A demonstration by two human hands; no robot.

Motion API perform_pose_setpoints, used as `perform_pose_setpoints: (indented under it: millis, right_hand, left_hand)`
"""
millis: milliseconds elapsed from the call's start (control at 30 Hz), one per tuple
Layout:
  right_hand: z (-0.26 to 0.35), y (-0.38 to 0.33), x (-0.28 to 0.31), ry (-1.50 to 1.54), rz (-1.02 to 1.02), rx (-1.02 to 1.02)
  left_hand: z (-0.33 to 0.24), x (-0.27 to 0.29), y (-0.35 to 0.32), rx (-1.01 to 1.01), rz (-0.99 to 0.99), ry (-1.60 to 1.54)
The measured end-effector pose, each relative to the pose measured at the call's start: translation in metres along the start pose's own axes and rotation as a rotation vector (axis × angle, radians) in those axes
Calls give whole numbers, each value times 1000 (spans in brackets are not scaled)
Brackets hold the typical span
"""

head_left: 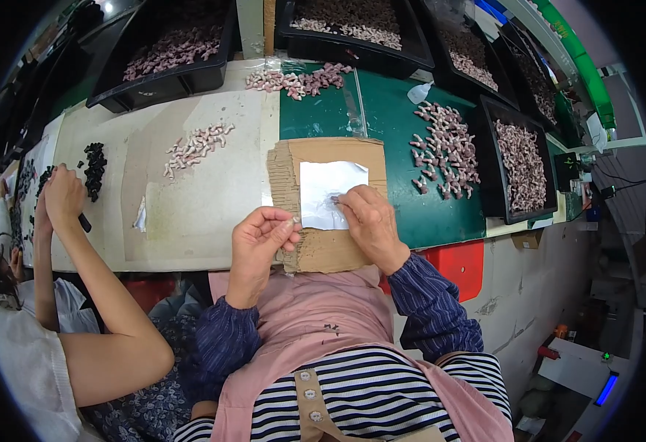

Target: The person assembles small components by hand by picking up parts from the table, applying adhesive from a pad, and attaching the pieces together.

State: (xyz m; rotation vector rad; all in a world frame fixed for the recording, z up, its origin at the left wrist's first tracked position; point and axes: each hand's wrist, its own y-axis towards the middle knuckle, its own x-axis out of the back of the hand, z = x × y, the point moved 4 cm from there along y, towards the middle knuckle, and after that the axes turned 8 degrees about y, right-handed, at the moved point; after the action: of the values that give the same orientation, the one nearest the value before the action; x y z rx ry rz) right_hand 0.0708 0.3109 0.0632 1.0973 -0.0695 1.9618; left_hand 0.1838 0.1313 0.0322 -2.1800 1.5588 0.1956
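My left hand (258, 247) is closed in a pinch on a small pale piece (296, 219) at the left edge of a white sheet (330, 180). On the sheet's right side, my right hand (371, 225) has its fingertips pressed together at a small dark spot; what they hold, if anything, is too small to make out. The sheet lies on a brown corrugated cardboard piece (323, 254) at the table's near edge. Small pink-and-white knobbly parts lie in a loose pile (444, 151) to the right and in another group (199, 149) to the left.
Black bins (352, 46) of similar parts line the back, with another bin (516, 158) at the right. A small translucent bottle (419, 92) lies on the green mat. At the left, a co-worker's hands (61, 195) are beside black pieces (95, 169). A red stool (455, 269) stands below the table.
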Motion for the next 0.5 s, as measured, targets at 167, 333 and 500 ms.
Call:
perform_pose_setpoints:
  millis: [167,333,500]
  right_hand:
    - [1,1,1,-13,15,7]
    - [6,-1,0,19,17,-6]
    - [26,-2,6,510,-46,-284]
  left_hand:
    - [9,-8,-4,-5,10,65]
    - [11,-14,-3,-92,-18,205]
    - [11,-17,-5,-161,-52,310]
